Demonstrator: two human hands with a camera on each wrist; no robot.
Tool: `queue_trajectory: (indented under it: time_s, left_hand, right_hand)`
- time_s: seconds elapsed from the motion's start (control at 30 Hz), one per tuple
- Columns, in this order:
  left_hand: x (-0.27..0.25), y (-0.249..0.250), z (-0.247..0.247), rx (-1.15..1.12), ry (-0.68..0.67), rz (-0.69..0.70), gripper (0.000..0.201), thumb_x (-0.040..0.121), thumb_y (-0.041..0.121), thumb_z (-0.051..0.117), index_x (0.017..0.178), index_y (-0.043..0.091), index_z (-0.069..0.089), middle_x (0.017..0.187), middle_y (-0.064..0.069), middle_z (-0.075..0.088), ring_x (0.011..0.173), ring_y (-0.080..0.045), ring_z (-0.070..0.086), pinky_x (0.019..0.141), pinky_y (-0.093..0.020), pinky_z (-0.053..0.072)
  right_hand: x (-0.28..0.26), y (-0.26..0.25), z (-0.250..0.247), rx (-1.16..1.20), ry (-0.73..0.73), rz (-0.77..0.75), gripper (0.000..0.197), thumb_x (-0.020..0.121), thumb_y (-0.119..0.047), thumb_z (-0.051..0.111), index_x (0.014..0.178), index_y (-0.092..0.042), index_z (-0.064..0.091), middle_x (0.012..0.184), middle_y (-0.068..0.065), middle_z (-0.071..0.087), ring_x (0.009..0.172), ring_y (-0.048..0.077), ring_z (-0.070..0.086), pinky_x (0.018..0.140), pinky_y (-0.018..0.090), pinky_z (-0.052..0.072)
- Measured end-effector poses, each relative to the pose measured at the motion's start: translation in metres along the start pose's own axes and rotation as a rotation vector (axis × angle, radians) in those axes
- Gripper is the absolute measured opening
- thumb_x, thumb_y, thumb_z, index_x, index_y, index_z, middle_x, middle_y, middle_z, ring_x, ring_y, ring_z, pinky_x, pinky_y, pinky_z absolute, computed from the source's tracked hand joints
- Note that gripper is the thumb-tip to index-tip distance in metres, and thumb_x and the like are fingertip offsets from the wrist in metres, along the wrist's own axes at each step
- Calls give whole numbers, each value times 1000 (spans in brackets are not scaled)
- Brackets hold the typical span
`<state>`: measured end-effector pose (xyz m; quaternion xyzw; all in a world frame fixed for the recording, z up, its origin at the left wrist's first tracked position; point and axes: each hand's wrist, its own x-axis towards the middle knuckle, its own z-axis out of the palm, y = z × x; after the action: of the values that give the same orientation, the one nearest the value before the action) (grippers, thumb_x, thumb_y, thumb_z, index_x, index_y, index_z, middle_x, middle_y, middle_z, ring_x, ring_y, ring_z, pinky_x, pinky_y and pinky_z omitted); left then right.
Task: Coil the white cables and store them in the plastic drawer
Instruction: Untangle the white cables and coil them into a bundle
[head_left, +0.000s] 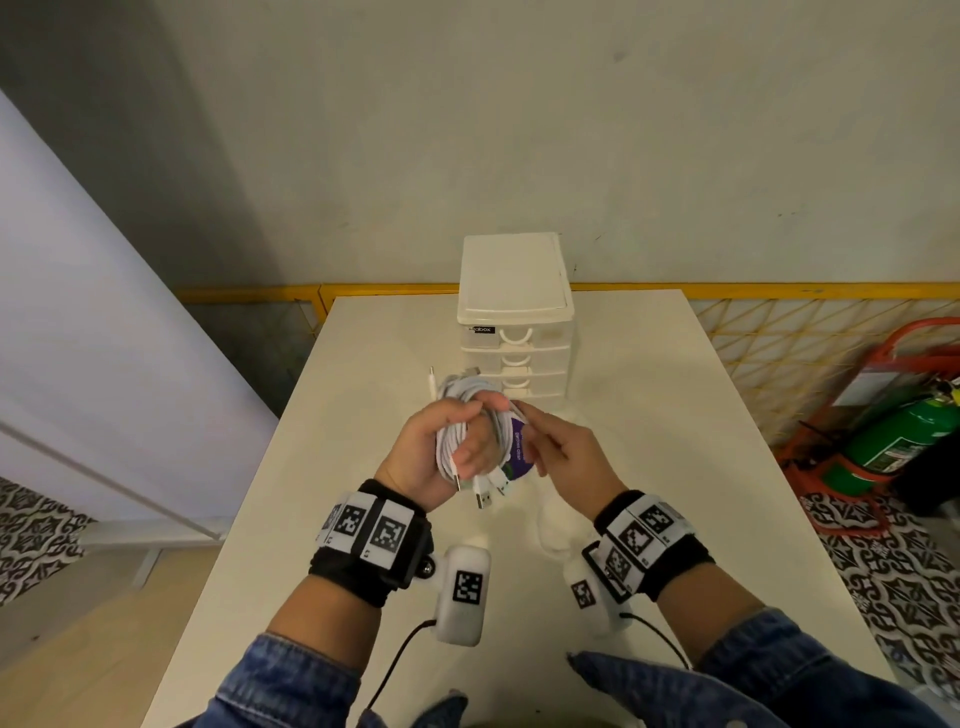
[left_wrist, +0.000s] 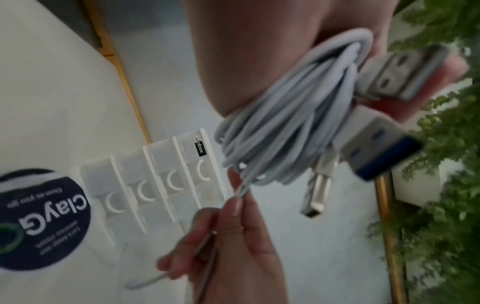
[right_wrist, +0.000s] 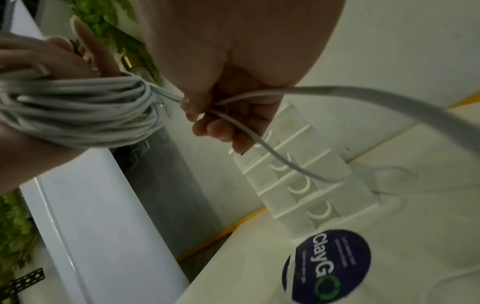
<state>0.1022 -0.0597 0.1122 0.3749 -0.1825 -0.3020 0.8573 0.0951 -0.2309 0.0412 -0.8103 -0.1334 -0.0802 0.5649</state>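
Note:
My left hand (head_left: 441, 452) holds a bundle of white cables (head_left: 470, 415) wound in loops around its fingers, above the middle of the white table (head_left: 675, 415). Several USB plugs (left_wrist: 381, 152) stick out of the coil (left_wrist: 280, 127) by the palm. My right hand (head_left: 566, 452) pinches a loose white strand (right_wrist: 259, 142) that runs off the coil (right_wrist: 78, 111) and trails down toward the table. The white plastic drawer unit (head_left: 514, 317) stands at the table's far middle, its drawers (left_wrist: 161, 181) all pushed in.
A round dark-blue sticker (right_wrist: 330, 265) lies on the table under the hands. A yellow mesh fence (head_left: 779, 332) borders the table's far and right side. A green extinguisher (head_left: 904, 436) in a red stand sits on the floor to the right.

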Motion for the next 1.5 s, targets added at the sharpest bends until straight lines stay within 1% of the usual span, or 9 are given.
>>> queue_trajectory:
  time_s: [0.23,0.43,0.53,0.73,0.87,1.0,1.13,1.3,1.5]
  left_hand:
    - [4,26,8,-230,125,346,13,75,19,70,78,9,62,39,7,46,34,-6,43,44,-19,39]
    - [2,47,4,-215,428,529,28,93,38,45,75,18,54,41,9,42,40,-4,43,51,-18,42]
    - [-1,53,-4,-139,603,596,20,89,30,53,73,20,46,44,9,43,43,-6,44,52,-20,42]
    - [-13,59,-25,49,900,712,28,92,26,56,69,19,43,50,5,44,51,-12,47,59,-26,46]
    - [-18,56,-34,378,989,734,12,91,25,58,85,15,55,57,6,55,54,-9,54,56,-23,48]
    - [-22,41,-49,791,1024,620,34,86,26,65,113,8,56,76,-6,63,60,-7,61,59,-18,51]
    - [-24,27,-65,1111,955,399,35,77,32,73,105,18,58,89,-11,64,65,-12,63,60,-22,53]
    - [-20,5,-62,1208,784,1,49,85,48,57,69,3,63,65,-6,64,46,-13,58,58,-36,53]
    - [-15,-8,-45,987,376,-305,101,75,78,16,94,-9,64,43,-10,55,35,-18,48,41,-21,40]
  right_hand:
    - [-13,14,12,-53,-86,109,37,98,-16,39,131,-32,48,60,-6,45,55,4,41,62,15,40]
    - [-29,20,14,-140,-159,194,28,97,-23,43,120,-19,59,64,-20,53,62,-8,52,61,9,37]
    - [-31,17,15,-104,-197,235,22,95,-25,48,107,-19,64,64,-29,58,65,-12,54,61,7,38]
    - [-32,19,13,-140,-218,248,21,93,-31,51,105,-24,66,88,-15,67,82,0,59,77,19,43]
    - [-33,15,15,-139,-219,221,19,92,-27,53,103,-26,68,89,-22,68,83,-4,61,76,19,45]
    - [-29,1,18,-174,-202,92,17,85,-52,46,89,-58,61,82,10,73,76,32,64,72,44,52]
    - [-21,-18,15,-129,-141,1,18,85,-50,47,89,-56,63,79,12,72,71,39,63,69,51,52]
    - [-10,-39,6,-107,-77,-74,19,88,-33,51,93,-31,69,75,2,71,66,22,61,65,32,49]
    - [8,-45,-3,-116,39,-124,20,88,-32,50,94,-26,68,88,-16,70,84,4,65,77,27,53]
